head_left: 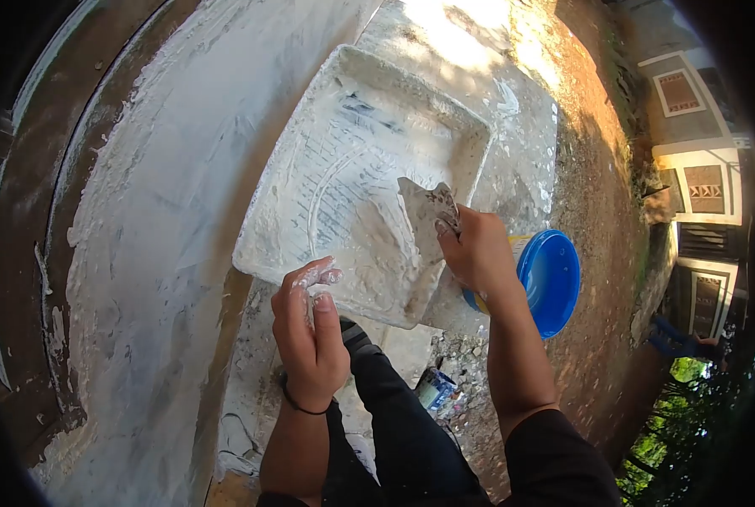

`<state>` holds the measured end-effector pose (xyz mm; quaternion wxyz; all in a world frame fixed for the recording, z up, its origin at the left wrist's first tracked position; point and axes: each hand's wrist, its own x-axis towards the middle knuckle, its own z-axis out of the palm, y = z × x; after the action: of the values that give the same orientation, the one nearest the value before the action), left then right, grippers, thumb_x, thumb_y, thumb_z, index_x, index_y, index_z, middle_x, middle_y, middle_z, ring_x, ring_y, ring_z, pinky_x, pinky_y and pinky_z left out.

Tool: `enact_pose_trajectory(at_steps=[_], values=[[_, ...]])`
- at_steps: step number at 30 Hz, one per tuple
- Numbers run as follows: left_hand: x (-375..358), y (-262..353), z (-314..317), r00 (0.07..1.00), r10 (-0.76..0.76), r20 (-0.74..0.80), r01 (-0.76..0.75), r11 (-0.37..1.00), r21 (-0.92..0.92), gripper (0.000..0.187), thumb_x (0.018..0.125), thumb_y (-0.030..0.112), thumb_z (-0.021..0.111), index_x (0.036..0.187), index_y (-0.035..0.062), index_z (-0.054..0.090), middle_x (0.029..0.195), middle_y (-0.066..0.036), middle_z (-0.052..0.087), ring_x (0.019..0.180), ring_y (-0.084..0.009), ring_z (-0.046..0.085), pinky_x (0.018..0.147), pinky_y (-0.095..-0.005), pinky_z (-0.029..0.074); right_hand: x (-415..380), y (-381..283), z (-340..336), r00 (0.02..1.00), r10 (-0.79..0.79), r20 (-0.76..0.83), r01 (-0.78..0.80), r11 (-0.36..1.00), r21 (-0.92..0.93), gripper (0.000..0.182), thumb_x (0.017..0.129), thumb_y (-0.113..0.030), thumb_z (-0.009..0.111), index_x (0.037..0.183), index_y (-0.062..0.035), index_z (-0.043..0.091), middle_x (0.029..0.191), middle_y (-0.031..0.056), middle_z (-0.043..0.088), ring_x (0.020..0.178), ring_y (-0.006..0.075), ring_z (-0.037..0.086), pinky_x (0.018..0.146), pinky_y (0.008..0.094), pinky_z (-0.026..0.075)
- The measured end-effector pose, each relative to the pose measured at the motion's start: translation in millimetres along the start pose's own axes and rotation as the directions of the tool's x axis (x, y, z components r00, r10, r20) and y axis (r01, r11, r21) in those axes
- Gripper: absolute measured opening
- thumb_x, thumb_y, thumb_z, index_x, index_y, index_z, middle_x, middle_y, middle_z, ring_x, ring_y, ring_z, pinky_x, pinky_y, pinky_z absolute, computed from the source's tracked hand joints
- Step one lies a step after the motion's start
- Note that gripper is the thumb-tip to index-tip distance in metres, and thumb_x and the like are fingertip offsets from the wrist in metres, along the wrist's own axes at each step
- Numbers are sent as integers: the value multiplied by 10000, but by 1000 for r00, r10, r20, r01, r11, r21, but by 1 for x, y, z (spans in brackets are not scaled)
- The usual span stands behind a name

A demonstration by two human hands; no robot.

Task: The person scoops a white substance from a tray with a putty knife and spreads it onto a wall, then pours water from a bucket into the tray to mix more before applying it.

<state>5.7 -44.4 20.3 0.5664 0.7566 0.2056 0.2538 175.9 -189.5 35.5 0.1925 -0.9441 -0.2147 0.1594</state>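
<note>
My right hand (479,253) grips a putty knife (426,221) with a wide, paste-smeared blade over the right part of the paint tray (255,269). White paste (369,190) coats the tray's ridged floor and walls. By the tray's near left edge, my left hand (310,329) is closed, its thumb and curled fingers drawn together. White paste covers those fingertips, and whether anything sits between them I cannot make out. A dark band circles the left wrist.
A wall (154,211) with wet white coating rises on the left, beside dark wooden boards (57,144). A blue-rimmed bucket (555,283) stands right of the tray. Below lies a small blue can (437,389), near my legs. Dirt ground and a building (690,169) are at right.
</note>
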Motion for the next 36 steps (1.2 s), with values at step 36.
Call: enact_pose_trajectory(at_steps=[36], values=[[-23, 21, -29, 999, -14, -53, 19, 996, 92, 233, 919, 104, 441, 1088, 0, 563, 1026, -129, 591, 905, -272, 536, 846, -357, 380, 5, -27, 45, 995, -52, 82, 72, 961, -267, 209, 778, -157, 540, 818, 31, 623, 798, 260, 634, 753, 422, 626, 694, 503, 488]])
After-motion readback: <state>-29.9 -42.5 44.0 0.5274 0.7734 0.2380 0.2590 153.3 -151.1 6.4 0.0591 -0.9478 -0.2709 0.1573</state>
